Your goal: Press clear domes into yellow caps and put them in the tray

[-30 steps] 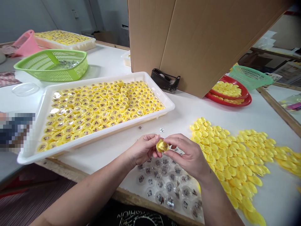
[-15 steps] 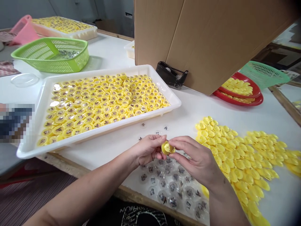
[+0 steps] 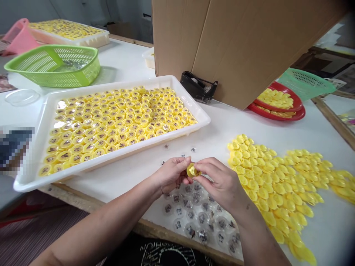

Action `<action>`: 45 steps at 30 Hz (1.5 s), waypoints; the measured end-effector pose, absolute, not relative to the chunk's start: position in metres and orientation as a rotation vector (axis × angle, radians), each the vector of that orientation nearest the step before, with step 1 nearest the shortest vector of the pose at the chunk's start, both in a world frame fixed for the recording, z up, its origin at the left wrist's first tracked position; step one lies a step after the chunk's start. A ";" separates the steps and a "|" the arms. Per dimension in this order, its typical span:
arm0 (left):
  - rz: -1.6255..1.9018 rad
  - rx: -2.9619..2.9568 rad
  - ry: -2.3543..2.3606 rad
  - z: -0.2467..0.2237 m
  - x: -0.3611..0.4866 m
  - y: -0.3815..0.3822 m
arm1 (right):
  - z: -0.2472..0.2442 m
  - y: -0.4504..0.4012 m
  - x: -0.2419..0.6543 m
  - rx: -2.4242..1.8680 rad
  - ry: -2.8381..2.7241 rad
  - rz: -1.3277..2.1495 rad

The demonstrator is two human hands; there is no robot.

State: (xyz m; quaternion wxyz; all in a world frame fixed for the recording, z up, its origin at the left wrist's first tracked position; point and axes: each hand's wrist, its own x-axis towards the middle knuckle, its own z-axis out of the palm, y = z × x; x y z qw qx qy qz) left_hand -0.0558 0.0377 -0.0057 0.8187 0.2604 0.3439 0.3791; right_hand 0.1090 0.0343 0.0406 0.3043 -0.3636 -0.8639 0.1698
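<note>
A small yellow round piece (image 3: 192, 170) is held between both hands above the front of the white table. My left hand (image 3: 172, 174) pinches its left side with thumb and fingers. The fingertips of my right hand (image 3: 219, 179) grip its right side, where a small part I cannot make out sits. Below the hands lie many clear discs with printed pictures (image 3: 203, 218). Yellow cup-like pieces (image 3: 266, 177) are spread out to the right of my right hand. Behind my left hand stands a white tray (image 3: 163, 139) filled with yellow pieces bearing printed tops.
A black tape dispenser (image 3: 198, 87) stands against a large cardboard box (image 3: 238, 48). Red plates (image 3: 301, 111) with yellow pieces and a green basket (image 3: 313, 85) are at the right. A light green basket (image 3: 88, 70), a clear lid (image 3: 22, 97) and another full tray (image 3: 102, 37) are at the left.
The view has shifted slightly, so most things sit a little further left. Both hands still hold the yellow piece, which is tilted a bit more towards the camera.
</note>
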 end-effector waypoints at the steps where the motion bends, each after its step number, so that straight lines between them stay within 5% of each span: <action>1: 0.826 0.602 0.738 -0.004 -0.056 0.037 | 0.039 0.035 0.108 -0.982 -2.267 0.431; 7: 0.871 1.039 0.816 0.004 -0.058 0.034 | 0.036 0.038 0.109 -1.071 -2.143 0.487; 15: 0.941 1.247 1.089 0.007 -0.058 0.033 | 0.025 0.044 0.116 -1.249 -1.821 1.231; 30: 0.762 1.506 1.174 0.044 -0.070 0.032 | 0.026 0.038 0.106 -1.058 -1.474 1.491; 36: 0.798 1.803 1.585 0.080 -0.128 0.101 | 0.023 0.050 0.123 -1.182 -1.335 1.369; 45: 0.096 2.057 1.737 0.072 -0.199 0.207 | 0.010 0.059 0.128 -1.310 -1.369 1.239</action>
